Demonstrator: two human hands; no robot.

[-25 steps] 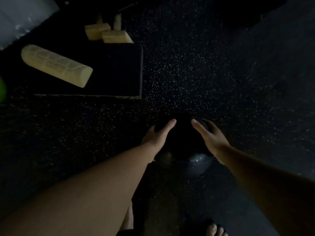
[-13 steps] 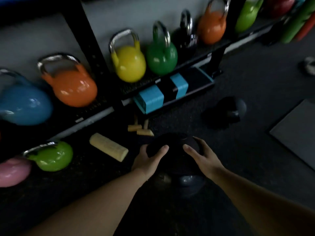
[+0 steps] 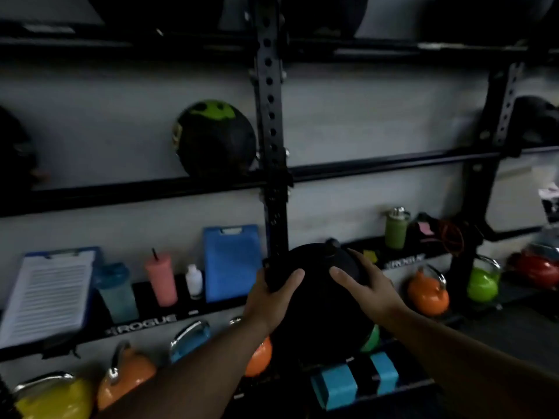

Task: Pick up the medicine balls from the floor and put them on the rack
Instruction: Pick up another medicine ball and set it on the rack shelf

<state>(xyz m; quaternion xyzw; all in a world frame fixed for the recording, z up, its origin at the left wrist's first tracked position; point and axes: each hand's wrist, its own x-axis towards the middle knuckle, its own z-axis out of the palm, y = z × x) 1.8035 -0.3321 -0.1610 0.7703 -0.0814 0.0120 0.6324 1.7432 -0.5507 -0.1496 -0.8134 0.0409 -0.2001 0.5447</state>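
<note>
1. Centrally held between both hands: a black medicine ball (image 3: pixel 314 300), matte and dark, surface detail lost in the dim light, a small knob-like bump showing at its top edge.
2. Left hand (image 3: pixel 269 300) pressed flat on the ball's left side, fingers spread wide, thumb across the upper face.
3. Right hand (image 3: pixel 366 291) cupped over the ball's right side, fingers likewise spread and curving round the far side.
4. Ball raised off the floor, in front of the rack (image 3: pixel 270 122), overlapping the central perforated upright and the front edge of the lower shelf.
5. On the rail above, just left of the upright: a second medicine ball (image 3: pixel 214 137), black with green markings.
6. Partly visible at the rail's left and right ends: further dark round shapes, too dim to tell what.
7. Along the lower shelf, left of the upright: a clipboard (image 3: pixel 48 294), a teal shaker bottle (image 3: pixel 116 291), a pink tumbler (image 3: pixel 161 281), a small white bottle (image 3: pixel 194 281), a blue case (image 3: pixel 232 261).
8. Toward the shelf's right end: a green flask (image 3: pixel 397 229) beside a dark bundle with an orange cord.
9. Below the shelf, near the bottom edge of the rack: kettlebells (image 3: pixel 428 293) in yellow, orange, blue, green and red, plus a blue-and-black block (image 3: pixel 354 379).
10. Behind everything: a plain grey wall (image 3: pixel 106 116).
</note>
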